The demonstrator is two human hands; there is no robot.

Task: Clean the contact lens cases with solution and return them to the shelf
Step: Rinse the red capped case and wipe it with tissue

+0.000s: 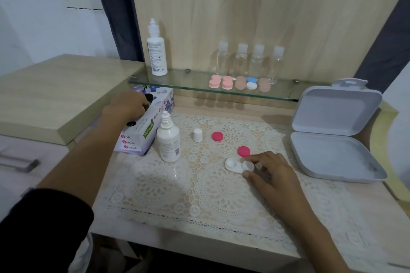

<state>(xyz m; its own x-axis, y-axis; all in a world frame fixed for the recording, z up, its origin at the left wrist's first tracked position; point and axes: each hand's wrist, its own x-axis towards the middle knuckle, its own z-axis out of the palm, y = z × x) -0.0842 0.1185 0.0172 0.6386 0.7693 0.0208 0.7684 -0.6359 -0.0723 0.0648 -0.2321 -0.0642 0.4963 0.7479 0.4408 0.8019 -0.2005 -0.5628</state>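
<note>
Our right hand (274,175) pinches the open lens case (233,165) at centre right, its 2 pink caps (217,136) just beyond. Our left hand (127,104) reaches into the tissue box (144,137) at centre left; whether it grips a tissue we cannot tell. We should draw 1 sheet slowly, clear of the uncapped solution bottle (168,142). A lace mat (199,195) covers the desk (177,239), with a glass shelf (188,83) behind.

This looks like a home, probably a bedroom vanity corner. A pale wood bench (199,242) is spread with a lace cloth (168,186). A glass shelf (188,77) on the far panel (266,6) holds small bottles (241,60) and lens cases (227,83). At left are a floral tissue box (142,137), a drawer (13,148) and a dark curtain (115,6).
</note>
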